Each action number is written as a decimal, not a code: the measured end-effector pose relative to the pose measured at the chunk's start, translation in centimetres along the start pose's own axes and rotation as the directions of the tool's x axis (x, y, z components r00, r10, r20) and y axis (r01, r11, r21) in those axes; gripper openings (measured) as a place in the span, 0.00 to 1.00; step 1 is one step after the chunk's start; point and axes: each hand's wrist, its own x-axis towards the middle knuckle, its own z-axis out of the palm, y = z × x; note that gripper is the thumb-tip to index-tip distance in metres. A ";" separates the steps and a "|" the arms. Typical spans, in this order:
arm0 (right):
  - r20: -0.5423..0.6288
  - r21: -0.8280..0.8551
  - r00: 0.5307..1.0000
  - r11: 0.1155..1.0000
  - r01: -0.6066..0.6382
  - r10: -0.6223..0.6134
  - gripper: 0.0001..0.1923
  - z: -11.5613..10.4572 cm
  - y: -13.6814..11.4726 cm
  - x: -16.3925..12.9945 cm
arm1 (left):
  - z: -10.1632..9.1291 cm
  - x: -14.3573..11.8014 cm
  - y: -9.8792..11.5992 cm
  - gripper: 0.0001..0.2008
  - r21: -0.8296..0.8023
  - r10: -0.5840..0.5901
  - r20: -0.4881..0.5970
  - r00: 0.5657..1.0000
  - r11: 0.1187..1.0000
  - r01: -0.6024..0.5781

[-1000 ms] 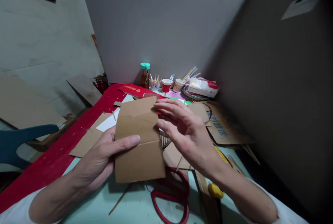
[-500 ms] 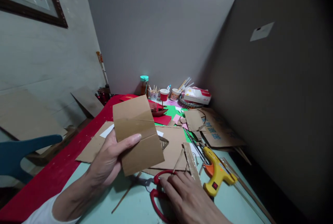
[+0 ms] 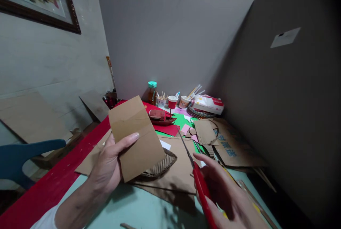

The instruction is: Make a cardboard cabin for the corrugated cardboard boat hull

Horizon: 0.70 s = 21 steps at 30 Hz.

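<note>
My left hand [image 3: 106,161] grips a rectangular piece of brown cardboard [image 3: 137,135], its thumb lying across the front and the fingers hidden behind. A crease runs across the piece. In my right hand [image 3: 226,193] is a pair of scissors with red handles [image 3: 201,186], raised off the table with the blades pointing up and away. The blades look closed together and stand apart from the cardboard. Partly behind the cardboard piece, a boat-shaped form of ribbed cardboard [image 3: 163,163] lies on a larger cardboard sheet [image 3: 183,175].
A dark red model boat [image 3: 161,118] stands farther back. Behind it are paper cups [image 3: 172,102] holding sticks and a bottle with a turquoise lid [image 3: 152,92]. Printed cardboard [image 3: 234,147] lies at right, near a tissue pack [image 3: 207,104]. A grey panel [image 3: 165,41] rises behind.
My right hand has lifted the scissors from the table and turned the blades away from me. The cardboard in my left hand has shifted slightly left; the view has tilted up.
</note>
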 end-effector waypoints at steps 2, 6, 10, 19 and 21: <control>0.012 -0.001 0.996 0.996 -0.084 0.084 0.33 0.3 -1.1 1.3 | 0.2 -0.1 -0.4 0.33 0.010 -0.025 0.012 1.000 1.000 0.025; 0.168 0.016 0.978 0.991 -0.131 0.127 0.30 0.7 -3.4 3.1 | 0.1 0.1 -1.2 0.35 0.046 -0.053 0.043 0.998 0.998 0.051; 0.229 -0.054 0.969 0.995 -0.082 0.092 0.25 0.9 -4.1 3.9 | -0.4 0.4 -1.6 0.40 0.065 -0.071 0.072 0.995 0.996 0.067; 0.284 -0.083 0.959 0.996 0.017 0.008 0.23 1.0 -2.7 4.1 | -0.2 0.2 -2.2 0.38 0.077 -0.091 0.046 0.995 0.993 0.087; 0.275 -0.092 0.961 0.995 0.027 0.000 0.22 1.0 -2.6 4.0 | 0.0 0.1 -2.2 0.37 0.088 -0.065 0.052 0.997 0.994 0.060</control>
